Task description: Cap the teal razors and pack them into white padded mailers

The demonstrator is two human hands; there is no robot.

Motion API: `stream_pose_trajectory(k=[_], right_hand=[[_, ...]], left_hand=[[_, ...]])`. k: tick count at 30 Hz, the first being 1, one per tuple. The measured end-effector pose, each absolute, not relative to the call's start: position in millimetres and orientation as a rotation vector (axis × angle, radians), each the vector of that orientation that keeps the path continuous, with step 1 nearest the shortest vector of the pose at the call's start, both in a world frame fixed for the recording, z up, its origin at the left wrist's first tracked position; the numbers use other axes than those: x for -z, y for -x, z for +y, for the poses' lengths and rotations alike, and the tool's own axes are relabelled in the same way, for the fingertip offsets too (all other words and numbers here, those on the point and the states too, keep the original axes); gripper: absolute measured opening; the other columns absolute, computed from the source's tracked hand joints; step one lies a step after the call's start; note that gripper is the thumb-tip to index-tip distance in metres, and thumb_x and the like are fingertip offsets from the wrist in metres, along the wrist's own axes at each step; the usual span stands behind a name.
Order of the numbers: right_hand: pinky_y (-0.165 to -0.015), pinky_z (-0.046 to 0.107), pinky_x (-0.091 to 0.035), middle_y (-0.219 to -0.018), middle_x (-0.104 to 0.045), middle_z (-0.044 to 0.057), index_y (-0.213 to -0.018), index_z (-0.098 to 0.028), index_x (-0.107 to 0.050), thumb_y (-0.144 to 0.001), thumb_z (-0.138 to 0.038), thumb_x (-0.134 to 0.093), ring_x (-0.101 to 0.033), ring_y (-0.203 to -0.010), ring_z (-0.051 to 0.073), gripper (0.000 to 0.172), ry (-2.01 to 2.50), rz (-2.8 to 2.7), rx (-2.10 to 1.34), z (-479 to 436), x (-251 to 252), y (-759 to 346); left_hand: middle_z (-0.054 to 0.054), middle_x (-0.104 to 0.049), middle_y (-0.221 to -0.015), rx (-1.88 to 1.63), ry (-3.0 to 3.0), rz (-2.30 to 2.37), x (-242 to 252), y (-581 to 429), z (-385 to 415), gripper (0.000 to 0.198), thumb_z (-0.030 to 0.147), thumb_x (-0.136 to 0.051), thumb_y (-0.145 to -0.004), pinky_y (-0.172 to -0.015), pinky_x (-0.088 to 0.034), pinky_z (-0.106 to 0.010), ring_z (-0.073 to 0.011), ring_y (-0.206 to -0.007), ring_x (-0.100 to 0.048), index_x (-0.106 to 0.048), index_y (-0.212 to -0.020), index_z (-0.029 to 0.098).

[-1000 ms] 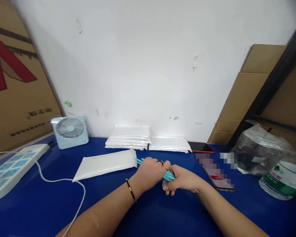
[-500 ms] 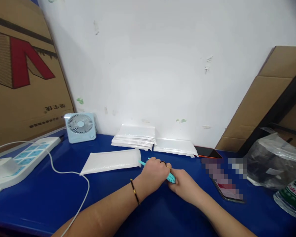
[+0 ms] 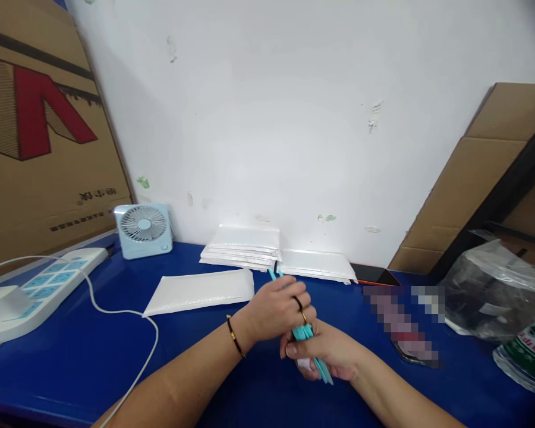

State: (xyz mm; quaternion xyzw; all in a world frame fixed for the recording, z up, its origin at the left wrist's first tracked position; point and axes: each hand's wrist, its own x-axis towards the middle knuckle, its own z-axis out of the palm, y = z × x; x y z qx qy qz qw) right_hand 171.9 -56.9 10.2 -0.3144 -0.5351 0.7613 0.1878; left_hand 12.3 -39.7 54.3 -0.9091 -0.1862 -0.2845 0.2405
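Both my hands meet above the blue table (image 3: 71, 362) around a bundle of thin turquoise sticks (image 3: 310, 348). My left hand (image 3: 276, 309), with rings and a black wrist band, is closed round the upper part of the bundle. My right hand (image 3: 325, 351) is closed round its lower part. The stick tips poke out above my left hand and below my right. A flat white padded envelope (image 3: 200, 291) lies just left of my left hand.
Stacks of white envelopes (image 3: 245, 246) lie by the wall. A small blue fan (image 3: 142, 229) and a power strip (image 3: 31, 291) with a white cable sit on the left. Phones (image 3: 405, 333), a plastic bag (image 3: 494, 291) and cardboard stand on the right.
The bundle has swung from lying nearly flat, pointing at the envelope, to a steeper tilt. Both hands have lifted slightly, and the sticks now show below my right hand.
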Motion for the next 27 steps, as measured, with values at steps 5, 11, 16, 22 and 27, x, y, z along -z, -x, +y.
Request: stream_pose_trajectory(k=[5, 11, 16, 22, 27], right_hand=[[-0.043, 0.019, -0.035, -0.051, -0.046, -0.005, -0.082, -0.013, -0.063, -0.071, -0.036, -0.066, -0.042, -0.044, 0.006, 0.026, 0.924, -1.598, -1.635, -50.7, -11.4, -163.8], [-0.052, 0.022, -0.039, -0.057, -0.052, -0.004, -0.075, -0.014, -0.060, -0.070, -0.033, -0.067, -0.047, -0.052, 0.009, 0.020, 0.882, -1.626, -1.527, -52.3, -3.9, -153.4], [-0.053, 0.023, -0.039, -0.057, -0.054, -0.002, -0.066, -0.015, -0.054, -0.072, -0.026, -0.060, -0.051, -0.055, 0.012, 0.013, 0.969, -1.654, -1.393, -51.5, 5.0, -153.5], [-0.055, 0.027, -0.042, -0.059, -0.053, -0.001, -0.064, -0.019, -0.053, -0.072, -0.024, -0.053, -0.050, -0.056, 0.014, 0.009, 0.940, -1.703, -1.149, -41.9, 14.2, -150.8], [-0.069, 0.031, -0.046, -0.074, -0.059, 0.001, -0.078, -0.020, -0.053, -0.065, -0.021, -0.061, -0.056, -0.072, 0.017, 0.015, 0.912, -1.666, -1.094, -44.7, 8.8, -152.5]], left_hand=[[-0.006, -0.037, -0.138, 1.789, 2.517, -1.047, -72.2, -0.2, -36.7, 0.044, 0.012, -0.034, -0.085, -0.107, -0.020, -0.046, -0.0225, -0.130, -0.027, -0.040, -0.127, 0.023], [-0.008, -0.042, -0.135, 2.010, 3.060, -0.773, -79.5, -8.9, -57.6, 0.037, 0.031, -0.035, -0.090, -0.104, -0.030, -0.040, -0.0245, -0.127, -0.034, -0.048, -0.124, 0.021], [-0.006, -0.058, -0.116, 1.808, 3.078, -0.939, -67.1, -20.0, -60.2, 0.022, 0.027, -0.050, -0.085, -0.100, -0.035, -0.036, -0.0225, -0.119, -0.045, -0.060, -0.104, 0.022], [-0.011, -0.048, -0.126, 2.220, 2.815, -1.427, -47.7, -36.8, -56.1, 0.092, 0.026, -0.078, -0.056, -0.095, -0.039, -0.040, -0.0264, -0.115, -0.047, -0.029, -0.133, 0.023], [-0.001, -0.059, -0.064, 2.137, 3.072, -1.547, -45.2, -44.3, -56.7, 0.025, 0.040, -0.051, -0.083, -0.077, -0.046, -0.030, -0.0139, -0.069, -0.059, -0.056, -0.076, 0.016]])
